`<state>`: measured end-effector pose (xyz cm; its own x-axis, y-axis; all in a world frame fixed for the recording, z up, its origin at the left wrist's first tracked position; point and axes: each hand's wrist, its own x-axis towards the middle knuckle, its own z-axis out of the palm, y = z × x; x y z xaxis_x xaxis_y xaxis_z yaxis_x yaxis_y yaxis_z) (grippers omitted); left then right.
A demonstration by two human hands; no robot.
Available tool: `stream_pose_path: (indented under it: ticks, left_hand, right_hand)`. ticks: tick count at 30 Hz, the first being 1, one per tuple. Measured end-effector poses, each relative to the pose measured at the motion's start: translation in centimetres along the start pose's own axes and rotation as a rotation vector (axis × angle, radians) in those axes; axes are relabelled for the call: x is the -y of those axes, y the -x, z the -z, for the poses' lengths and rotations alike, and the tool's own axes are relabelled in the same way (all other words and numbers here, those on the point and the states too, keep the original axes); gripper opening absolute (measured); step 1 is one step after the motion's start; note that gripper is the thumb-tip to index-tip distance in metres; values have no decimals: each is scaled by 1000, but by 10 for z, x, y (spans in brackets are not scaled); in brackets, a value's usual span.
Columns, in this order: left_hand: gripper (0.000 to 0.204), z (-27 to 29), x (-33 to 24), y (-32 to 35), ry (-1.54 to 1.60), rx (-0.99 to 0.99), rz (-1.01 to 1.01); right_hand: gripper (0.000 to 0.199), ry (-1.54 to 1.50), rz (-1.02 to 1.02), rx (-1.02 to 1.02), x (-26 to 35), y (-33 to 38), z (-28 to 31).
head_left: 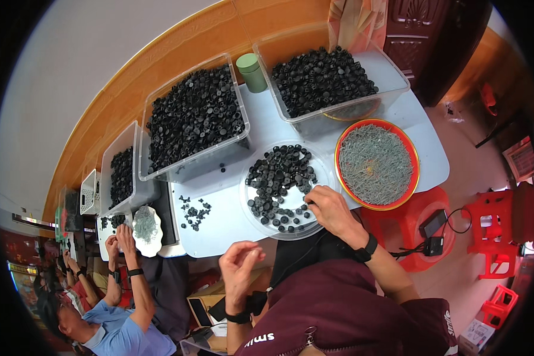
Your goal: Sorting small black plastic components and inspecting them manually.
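By the desk (222, 234), the left hand (238, 272) hangs loosely curled, its grip unclear to me. Black caps (279, 176) sit in a round clear tray (320, 171); the right hand (332, 210) bunches at their right; whether it pinches one, I can't tell.

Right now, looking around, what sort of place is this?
Probably a small workshop for handwork: clear bins heaped with small black parts stand on the table, a red basin is full of thin grey pieces, and a co-worker in a blue shirt works at the left.
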<state>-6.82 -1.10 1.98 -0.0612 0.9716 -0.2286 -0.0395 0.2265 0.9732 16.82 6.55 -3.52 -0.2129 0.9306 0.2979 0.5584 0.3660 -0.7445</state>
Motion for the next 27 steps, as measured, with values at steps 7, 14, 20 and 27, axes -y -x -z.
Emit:
stream_pose_path:
  ticks: [7, 14, 20, 27]
  left_hand:
    - [21, -51, 10, -35, 269, 200, 189]
    - [25, -85, 13, -58, 566, 397, 316]
    - [18, -86, 26, -60, 637, 389, 328]
    - [11, -65, 26, -59, 577, 263, 305]
  right_hand:
    - [30, -344, -196, -53, 26, 1, 27]
    - [31, -380, -157, -98, 49, 11, 40]
    - [28, -252, -21, -208, 44, 18, 50]
    - [11, 231, -387, -424, -39, 33, 103]
